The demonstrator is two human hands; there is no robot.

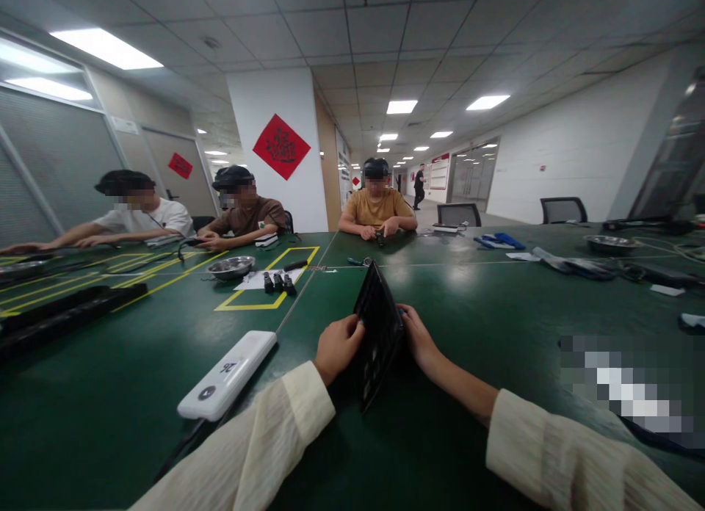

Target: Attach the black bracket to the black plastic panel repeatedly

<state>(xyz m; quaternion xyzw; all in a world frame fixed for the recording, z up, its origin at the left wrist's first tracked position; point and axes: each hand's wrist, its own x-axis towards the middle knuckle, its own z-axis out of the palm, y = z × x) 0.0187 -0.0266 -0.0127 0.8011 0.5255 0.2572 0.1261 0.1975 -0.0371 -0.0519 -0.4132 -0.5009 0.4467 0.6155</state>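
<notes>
A black flat rectangular panel (379, 331) stands tilted on edge above the green table, its dark face with faint lighter patches turned partly toward me. Its exact kind does not show. My left hand (337, 347) grips it from the left, thumb against the face. At the far right edge my right hand (423, 340) is closed on it, with most of the fingers hidden behind. A white power bank (228, 375) marked 26, with a black cable, lies left of my left forearm.
Across the green table (468, 320) sit several people with head-worn devices. A metal bowl (231, 267), small black clips (279, 283) and white paper lie around a yellow tape rectangle (225, 303). To the left is a long black tray (66, 316); at right are a blurred object and blue items (499, 241).
</notes>
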